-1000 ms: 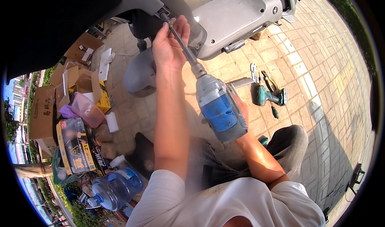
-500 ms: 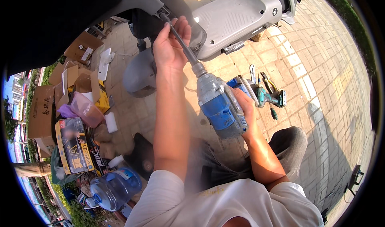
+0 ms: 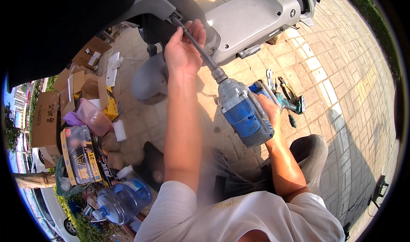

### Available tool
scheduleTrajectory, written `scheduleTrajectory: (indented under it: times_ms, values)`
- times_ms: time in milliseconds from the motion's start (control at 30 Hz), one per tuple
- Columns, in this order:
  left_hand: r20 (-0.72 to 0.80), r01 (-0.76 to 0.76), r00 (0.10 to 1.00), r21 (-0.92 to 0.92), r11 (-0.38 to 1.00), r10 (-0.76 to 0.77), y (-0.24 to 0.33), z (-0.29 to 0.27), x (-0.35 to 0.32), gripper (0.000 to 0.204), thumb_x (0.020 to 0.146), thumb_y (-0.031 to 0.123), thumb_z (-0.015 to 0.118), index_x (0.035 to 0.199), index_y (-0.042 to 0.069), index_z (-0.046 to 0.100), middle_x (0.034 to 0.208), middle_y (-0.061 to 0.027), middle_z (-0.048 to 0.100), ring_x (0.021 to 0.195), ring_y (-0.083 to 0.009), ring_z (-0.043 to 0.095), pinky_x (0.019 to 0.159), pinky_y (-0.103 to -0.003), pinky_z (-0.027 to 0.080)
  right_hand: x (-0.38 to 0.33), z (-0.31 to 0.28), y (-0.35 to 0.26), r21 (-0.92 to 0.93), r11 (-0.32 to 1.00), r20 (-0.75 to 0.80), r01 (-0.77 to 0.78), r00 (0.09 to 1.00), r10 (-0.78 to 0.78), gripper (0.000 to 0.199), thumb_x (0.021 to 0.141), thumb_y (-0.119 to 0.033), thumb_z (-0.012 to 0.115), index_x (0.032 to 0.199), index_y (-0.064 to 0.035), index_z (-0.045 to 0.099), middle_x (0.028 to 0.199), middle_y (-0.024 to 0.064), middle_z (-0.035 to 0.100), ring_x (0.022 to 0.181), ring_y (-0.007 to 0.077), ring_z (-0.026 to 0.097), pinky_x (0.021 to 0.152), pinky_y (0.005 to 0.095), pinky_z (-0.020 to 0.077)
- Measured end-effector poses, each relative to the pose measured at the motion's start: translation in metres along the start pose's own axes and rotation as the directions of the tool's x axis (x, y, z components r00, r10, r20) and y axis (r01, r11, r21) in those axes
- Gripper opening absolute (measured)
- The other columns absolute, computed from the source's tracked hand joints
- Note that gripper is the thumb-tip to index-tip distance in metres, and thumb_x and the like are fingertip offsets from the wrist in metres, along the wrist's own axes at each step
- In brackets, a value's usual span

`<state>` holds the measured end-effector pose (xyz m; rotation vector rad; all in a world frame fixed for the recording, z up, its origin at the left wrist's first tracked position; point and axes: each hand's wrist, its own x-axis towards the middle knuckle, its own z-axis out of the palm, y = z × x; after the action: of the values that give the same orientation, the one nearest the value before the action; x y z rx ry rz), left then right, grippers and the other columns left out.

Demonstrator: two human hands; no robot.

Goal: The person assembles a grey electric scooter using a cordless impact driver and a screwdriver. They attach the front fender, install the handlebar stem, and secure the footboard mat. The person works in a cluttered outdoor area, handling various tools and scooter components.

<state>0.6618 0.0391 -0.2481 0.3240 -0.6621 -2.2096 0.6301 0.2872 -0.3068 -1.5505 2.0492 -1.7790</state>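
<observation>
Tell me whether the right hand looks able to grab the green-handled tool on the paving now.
Probably not as things stand: the right hand grips the blue power tool, though the green-handled tool has its handle uncovered.

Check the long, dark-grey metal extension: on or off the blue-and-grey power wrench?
On: the extension meets the power wrench at its nose, with no gap showing.

Outdoor pavement: sunlit brick paving (image 3: 341, 58), greenery (image 3: 370, 12), parked car (image 3: 51, 210).
</observation>
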Motion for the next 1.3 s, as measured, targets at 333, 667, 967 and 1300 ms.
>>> scheduleTrajectory:
  times_ms: [333,667,967,1300]
  values:
    - [0.052,-0.022,0.998,0.058,0.998,0.019,0.001,0.008,-0.006,0.032,0.097,0.017,0.04,0.112,-0.009,0.053,0.109,-0.0174,0.062,0.096,-0.0218,0.063,0.088,-0.034,0.052,-0.015,0.012,0.011,0.328,0.918,-0.022,-0.224,0.969,0.244,0.044,0.071,-0.012,0.067,0.11,0.0073,0.059,0.079,0.0127,0.058,0.071,0.0242,0.059,0.064,0.0306,0.0458]
    - [0.045,-0.052,0.998,0.085,0.995,0.048,0.001,0.004,0.001,0.029,0.096,0.02,0.05,0.111,-0.005,0.054,0.108,-0.0142,0.062,0.095,-0.0198,0.062,0.087,-0.033,0.051,-0.011,0.028,-0.006,0.221,0.97,-0.063,-0.105,0.991,0.122,0.02,0.083,-0.005,0.067,0.103,-0.0042,0.062,0.092,0.0063,0.064,0.081,0.016,0.062,0.074,0.029,0.051]
    - [-0.102,-0.428,0.846,0.457,0.78,0.524,0.027,-0.015,0.005,0.041,0.088,0.023,0.06,0.119,-0.002,0.049,0.112,-0.0144,0.056,0.103,-0.0223,0.054,0.094,-0.038,0.041,0.0,0.014,-0.015,0.413,0.882,0.039,-0.225,0.972,0.23,0.032,0.071,-0.005,0.072,0.102,-0.0041,0.064,0.094,0.0089,0.066,0.082,0.0199,0.064,0.073,0.0322,0.0504]
    - [0.191,-0.522,0.85,0.432,0.735,0.491,0.17,-0.063,0.124,0.051,0.085,0.032,0.06,0.127,0.005,0.048,0.126,-0.0097,0.051,0.116,-0.0238,0.047,0.101,-0.039,0.035,-0.024,0.048,-0.02,0.029,0.99,0.065,-0.136,0.989,0.134,0.026,0.085,-0.009,0.066,0.11,-0.0038,0.06,0.102,0.0115,0.064,0.095,0.0244,0.061,0.08,0.0349,0.0481]
